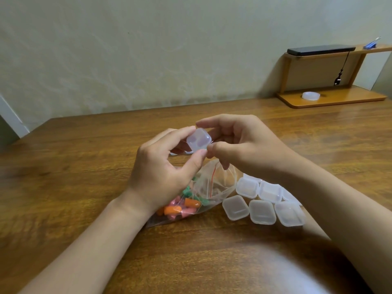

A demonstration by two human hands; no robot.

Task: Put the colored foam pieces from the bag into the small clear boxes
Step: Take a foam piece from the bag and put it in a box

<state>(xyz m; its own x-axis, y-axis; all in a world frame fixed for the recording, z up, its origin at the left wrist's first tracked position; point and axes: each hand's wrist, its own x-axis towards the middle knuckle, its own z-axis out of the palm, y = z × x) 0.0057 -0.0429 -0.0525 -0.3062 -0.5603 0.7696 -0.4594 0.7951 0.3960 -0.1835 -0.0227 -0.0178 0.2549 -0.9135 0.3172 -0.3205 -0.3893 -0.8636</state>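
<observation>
Box [199, 139] faces camera, pinched by left hand [161, 170] and right hand [244, 145].

Wooden table [84, 166], glossy varnished grain. The small boxes [262, 211] and the held box [199, 139] are smooth, frosted translucent plastic. The bag [220, 183] is thin, crinkled clear plastic film; the foam pieces [192, 202] inside look matt. The wall [127, 60] is matt.
</observation>
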